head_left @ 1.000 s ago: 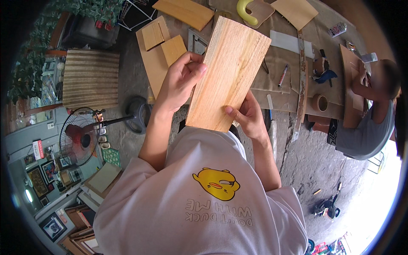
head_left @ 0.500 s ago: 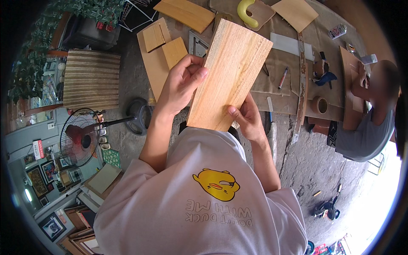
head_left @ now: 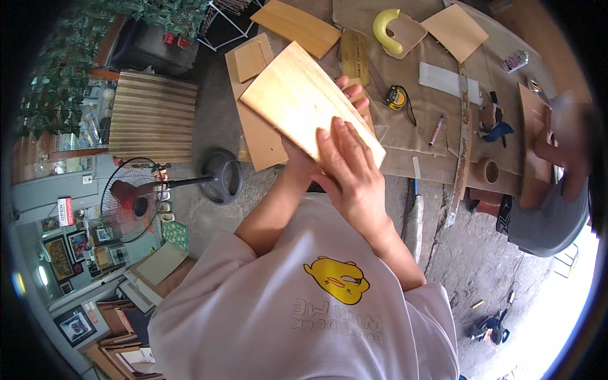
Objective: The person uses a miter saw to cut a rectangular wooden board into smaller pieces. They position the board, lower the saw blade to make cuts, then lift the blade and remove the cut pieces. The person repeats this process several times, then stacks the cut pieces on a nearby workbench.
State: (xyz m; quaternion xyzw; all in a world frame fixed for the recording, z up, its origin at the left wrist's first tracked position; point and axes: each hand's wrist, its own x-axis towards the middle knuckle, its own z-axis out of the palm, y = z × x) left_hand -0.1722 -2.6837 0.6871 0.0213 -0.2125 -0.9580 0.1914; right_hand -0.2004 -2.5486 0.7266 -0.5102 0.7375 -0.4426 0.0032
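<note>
A rectangular light wooden board (head_left: 294, 95) is held up in front of my chest, tilted, its upper face catching the light. My left hand (head_left: 300, 159) supports it from beneath; the palm is mostly hidden and the fingertips curl past the board's far right edge. Across the upper face, near the lower right end, my right hand (head_left: 351, 168) lies flat with its fingers stretched out. Beyond the board, a tape measure (head_left: 396, 97) rests on the covered worktable (head_left: 405, 136).
Wooden pieces (head_left: 297, 28) lie at the table's far left. A yellow curved piece (head_left: 385, 31), marker (head_left: 437, 130), can (head_left: 515, 61) and long metal strip (head_left: 463, 126) are on the table. A standing fan (head_left: 136, 202) is at left; a co-worker (head_left: 548, 218) sits at right.
The board has turned anticlockwise and shifted left. My left hand has gone underneath it, and my right hand has moved from its lower edge onto its face. The tape measure has come into sight.
</note>
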